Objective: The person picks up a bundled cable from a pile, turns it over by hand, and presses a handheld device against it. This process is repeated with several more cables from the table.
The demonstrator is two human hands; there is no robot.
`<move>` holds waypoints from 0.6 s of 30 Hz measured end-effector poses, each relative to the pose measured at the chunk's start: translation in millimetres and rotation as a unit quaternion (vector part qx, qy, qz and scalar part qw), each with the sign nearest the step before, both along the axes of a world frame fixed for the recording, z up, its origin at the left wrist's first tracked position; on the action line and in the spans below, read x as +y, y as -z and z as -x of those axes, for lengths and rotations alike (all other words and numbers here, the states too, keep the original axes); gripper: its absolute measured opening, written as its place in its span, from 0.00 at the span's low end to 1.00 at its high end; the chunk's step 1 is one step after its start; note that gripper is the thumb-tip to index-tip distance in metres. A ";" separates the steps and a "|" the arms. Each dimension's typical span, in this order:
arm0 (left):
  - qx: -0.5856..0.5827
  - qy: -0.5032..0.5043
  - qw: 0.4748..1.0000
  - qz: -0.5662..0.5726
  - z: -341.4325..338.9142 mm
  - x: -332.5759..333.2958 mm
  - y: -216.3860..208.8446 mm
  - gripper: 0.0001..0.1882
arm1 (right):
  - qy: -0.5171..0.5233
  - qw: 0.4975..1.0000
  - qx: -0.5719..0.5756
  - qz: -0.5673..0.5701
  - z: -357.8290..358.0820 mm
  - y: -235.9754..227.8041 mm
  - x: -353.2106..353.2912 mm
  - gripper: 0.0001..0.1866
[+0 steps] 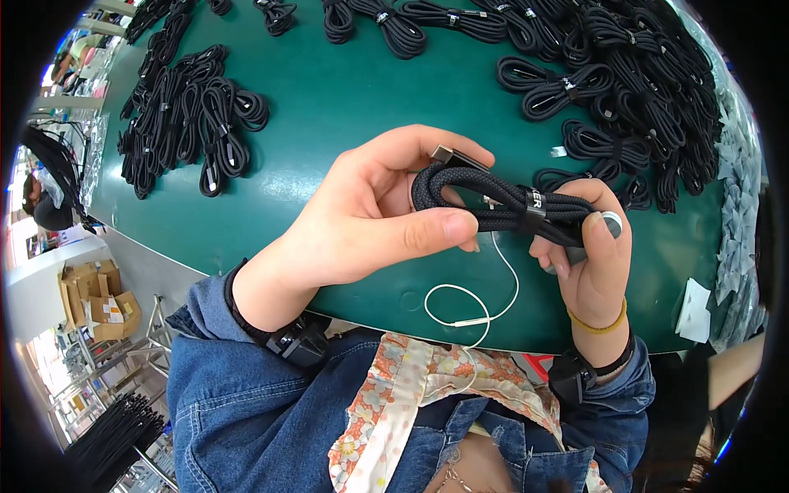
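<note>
A coiled black braided cable (460, 182) is stretched sideways between my two hands above the green table. My left hand (357, 205) closes around its left end, thumb in front and fingers behind. A metal connector (442, 154) sticks up beside the left forefinger. Around the coil's middle runs a black strap (535, 212) with pale lettering. My right hand (598, 259) pinches the right end between thumb and fingers. By the right thumb shows a small round white-rimmed piece (612, 223), which I cannot identify. A thin white cord (460, 289) hangs in a loop below the cable.
Bundled black cables (177, 119) lie at the left of the green table (353, 99); a larger cable pile (637, 74) covers the far right. Clear plastic bags (737, 222) line the right edge, near white paper (694, 311). Another person's forearm (737, 371) shows at right. Cardboard boxes (107, 308) stand left.
</note>
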State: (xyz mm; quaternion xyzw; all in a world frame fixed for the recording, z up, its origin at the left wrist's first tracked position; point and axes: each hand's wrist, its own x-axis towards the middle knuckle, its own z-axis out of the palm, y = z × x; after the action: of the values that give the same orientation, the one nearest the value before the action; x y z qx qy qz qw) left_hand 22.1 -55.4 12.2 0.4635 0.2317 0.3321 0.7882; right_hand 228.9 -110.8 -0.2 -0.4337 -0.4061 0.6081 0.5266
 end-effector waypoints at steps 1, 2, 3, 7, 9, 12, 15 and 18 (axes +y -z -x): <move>0.001 -0.003 1.000 -0.001 -0.7 0.3 0.2 0.20 | 0.001 0.999 -0.032 0.004 0.6 -0.8 0.0 0.21; 0.002 -0.006 1.000 -0.002 -1.4 0.3 0.2 0.20 | 0.003 0.998 -0.065 0.008 0.7 -1.2 -0.2 0.24; 0.002 -0.005 1.000 -0.002 -2.1 0.3 -0.1 0.20 | 0.003 0.998 -0.065 0.008 -0.1 -0.7 -0.3 0.24; 0.028 -0.025 0.999 0.012 -5.1 0.4 -0.4 0.24 | -0.029 0.999 0.041 -0.008 -4.6 3.0 -0.1 0.16; 0.019 -0.029 0.999 0.036 -3.3 2.3 1.3 0.23 | -0.025 0.998 0.064 0.002 -2.1 2.3 0.2 0.17; 0.014 -0.028 0.998 0.054 -3.1 3.2 1.6 0.22 | -0.028 0.997 0.074 0.009 -3.2 1.7 0.3 0.17; 0.014 -0.023 0.998 0.065 -3.3 4.2 2.2 0.22 | -0.040 0.997 0.072 0.013 -4.5 2.7 -0.1 0.17; 0.008 -0.041 0.995 0.090 -2.5 5.2 5.3 0.22 | -0.034 0.998 0.056 -0.008 -4.2 6.8 -2.0 0.14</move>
State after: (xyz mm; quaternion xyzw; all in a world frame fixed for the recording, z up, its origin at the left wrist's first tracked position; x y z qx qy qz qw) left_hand 24.7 -50.2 6.9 0.3838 0.2858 0.3384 0.8102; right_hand 233.1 -112.8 -7.0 -0.3805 -0.3956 0.6454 0.5312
